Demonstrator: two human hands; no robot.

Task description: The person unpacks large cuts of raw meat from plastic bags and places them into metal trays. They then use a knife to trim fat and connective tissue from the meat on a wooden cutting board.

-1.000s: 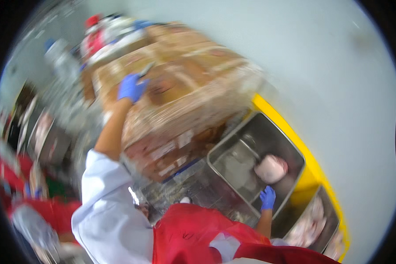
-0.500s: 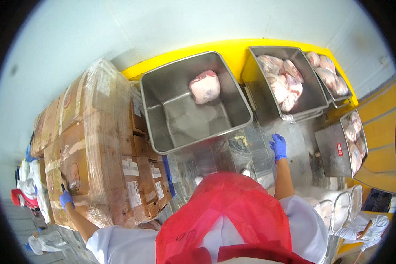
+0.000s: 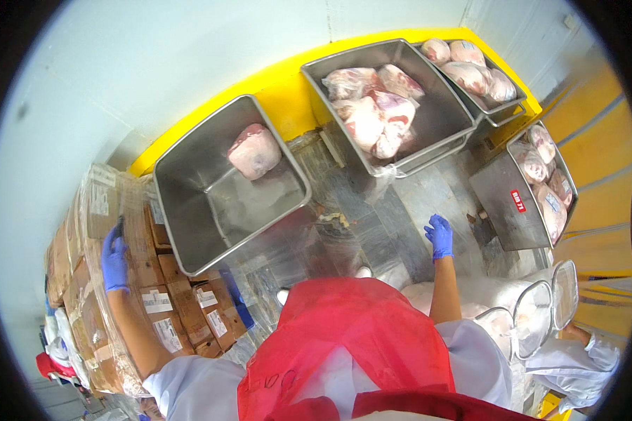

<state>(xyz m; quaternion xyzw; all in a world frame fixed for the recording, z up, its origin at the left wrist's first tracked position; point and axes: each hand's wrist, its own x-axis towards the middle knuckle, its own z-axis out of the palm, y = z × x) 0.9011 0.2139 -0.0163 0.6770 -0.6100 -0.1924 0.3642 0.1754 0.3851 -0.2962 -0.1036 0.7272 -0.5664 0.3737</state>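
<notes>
My left hand (image 3: 115, 263), in a blue glove, is raised beside the plastic-wrapped stack of cardboard boxes (image 3: 137, 256). A narrow dark object (image 3: 121, 223) juts from its closed fingers; its kind I cannot make out. My right hand (image 3: 440, 238), also gloved in blue, hangs over the floor with loosely bent fingers and nothing visible in it. Ahead on the left stands a deep steel bin (image 3: 189, 172) with one pale pink piece of meat (image 3: 255, 151) inside. Right of it, another steel bin (image 3: 439, 102) holds several bagged pieces of meat (image 3: 372, 119).
Two more steel bins stand at the right, one in the far corner (image 3: 498, 112) and one nearer (image 3: 495, 210), both with bagged meat. Wire-framed, plastic-covered containers (image 3: 534, 316) are close on my right. A yellow barrier (image 3: 281, 102) runs along the wall. A person (image 3: 569, 368) is at lower right.
My view has turned rightward and moved nearer the bins, which now sit further left. My left hand has come forward along the boxes. The right hand's fingers are bent a little more.
</notes>
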